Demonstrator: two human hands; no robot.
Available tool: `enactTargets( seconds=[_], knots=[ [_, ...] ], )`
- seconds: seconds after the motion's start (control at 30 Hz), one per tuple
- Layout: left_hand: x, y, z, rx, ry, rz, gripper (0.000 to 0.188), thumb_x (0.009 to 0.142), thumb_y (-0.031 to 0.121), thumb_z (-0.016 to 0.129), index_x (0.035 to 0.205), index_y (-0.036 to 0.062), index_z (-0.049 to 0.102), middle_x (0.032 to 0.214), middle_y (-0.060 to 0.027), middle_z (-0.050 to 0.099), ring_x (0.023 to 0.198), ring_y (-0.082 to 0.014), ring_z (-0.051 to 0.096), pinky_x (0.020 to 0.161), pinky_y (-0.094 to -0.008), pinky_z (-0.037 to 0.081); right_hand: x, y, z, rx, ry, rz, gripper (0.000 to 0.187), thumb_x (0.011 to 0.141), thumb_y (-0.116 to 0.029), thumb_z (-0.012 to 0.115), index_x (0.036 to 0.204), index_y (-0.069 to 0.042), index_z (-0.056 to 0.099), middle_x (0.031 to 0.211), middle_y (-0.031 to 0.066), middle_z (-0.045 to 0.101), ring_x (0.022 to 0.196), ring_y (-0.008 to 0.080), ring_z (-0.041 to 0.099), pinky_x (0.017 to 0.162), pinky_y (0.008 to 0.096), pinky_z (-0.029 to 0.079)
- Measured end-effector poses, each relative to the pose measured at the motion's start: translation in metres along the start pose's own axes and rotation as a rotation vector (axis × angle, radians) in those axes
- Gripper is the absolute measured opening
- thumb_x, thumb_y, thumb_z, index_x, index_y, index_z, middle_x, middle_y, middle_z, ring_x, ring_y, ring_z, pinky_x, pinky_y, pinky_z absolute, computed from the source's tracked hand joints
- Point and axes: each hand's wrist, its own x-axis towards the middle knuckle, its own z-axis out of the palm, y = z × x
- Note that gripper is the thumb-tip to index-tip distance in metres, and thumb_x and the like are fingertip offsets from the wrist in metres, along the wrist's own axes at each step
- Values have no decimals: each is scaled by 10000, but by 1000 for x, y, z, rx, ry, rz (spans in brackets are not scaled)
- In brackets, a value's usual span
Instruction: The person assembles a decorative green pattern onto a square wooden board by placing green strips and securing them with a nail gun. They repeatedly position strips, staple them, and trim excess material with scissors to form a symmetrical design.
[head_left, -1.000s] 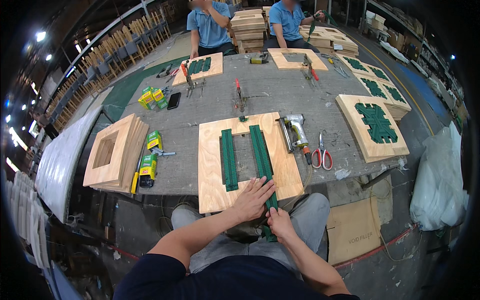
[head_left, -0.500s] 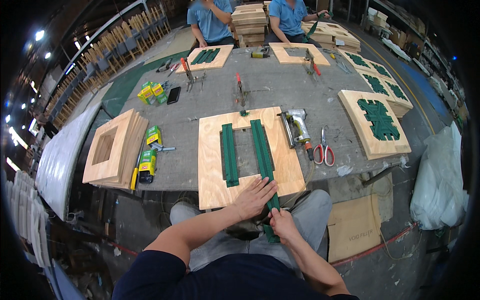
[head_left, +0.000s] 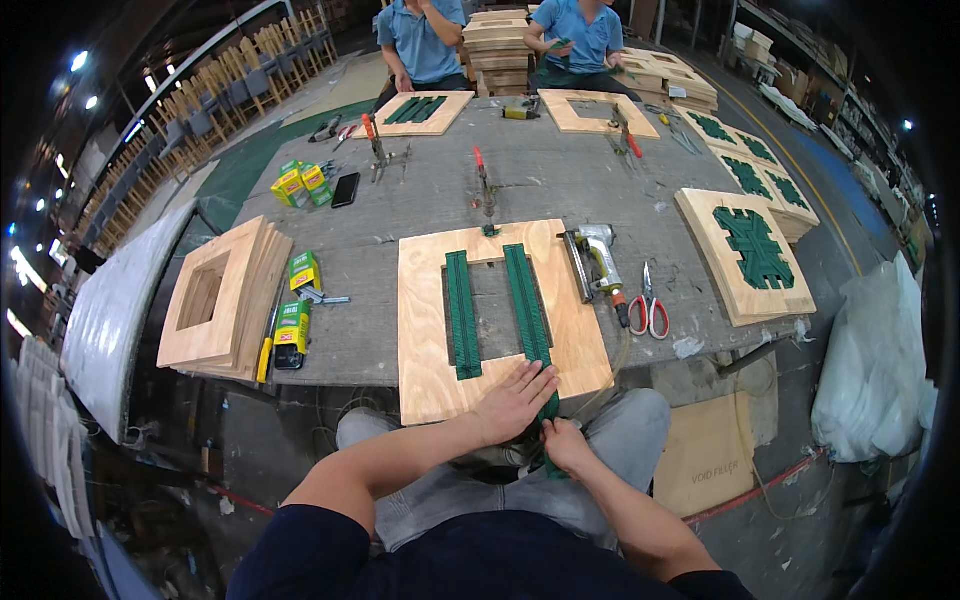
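Observation:
A square wooden frame point(head_left: 424, 330) with a cut-out middle lies before me, its near edge over my lap. Two green webbing straps span the opening: the left strap point(head_left: 462, 315) ends on the near rail, the right strap point(head_left: 525, 295) runs on over the near edge. My left hand point(head_left: 514, 402) lies flat with fingers extended, pressing the right strap against the near rail. Below the edge my right hand point(head_left: 568, 446) is closed around that strap's hanging tail. A staple gun point(head_left: 603, 262) rests at the frame's right side, beside red-handled scissors point(head_left: 649, 316).
Stacked wooden frames point(head_left: 225, 300) stand at left, near yellow-green boxes point(head_left: 292, 325) and a yellow-handled tool point(head_left: 265, 358). A toggle clamp point(head_left: 487, 195) sits beyond my frame. Webbed frames point(head_left: 755, 250) are stacked at right. Two people in blue shirts point(head_left: 425, 40) sit across the table point(head_left: 420, 210).
My right hand has shifted slightly, and the strap's tail now hangs more bunched beneath it. My left hand stays on the strap. The person at far right has drawn their hands inward with green webbing.

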Motion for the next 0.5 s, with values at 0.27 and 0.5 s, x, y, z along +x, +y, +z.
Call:
enactTargets(
  seconds=[0.27,0.5],
  knots=[
    [-61,51,-12,-634,118,-40,522,929,136,655,1432,55,538,1454,-192,538,1379,-365,500,1169,-482,377,34,27,5,-93,-106,-167,458,1081,-327,438,888,6,687,919,278,693,951,466,655,827,517,497],
    [-35,58,40,-1039,7,-835,641,1033,491,511,1409,-28,512,1184,-313,659,1143,-469,627,1003,-500,478,41,24,-1,-82,-106,-129,459,1111,-303,446,895,43,654,761,138,662,726,234,630,694,398,492]
  ],
)
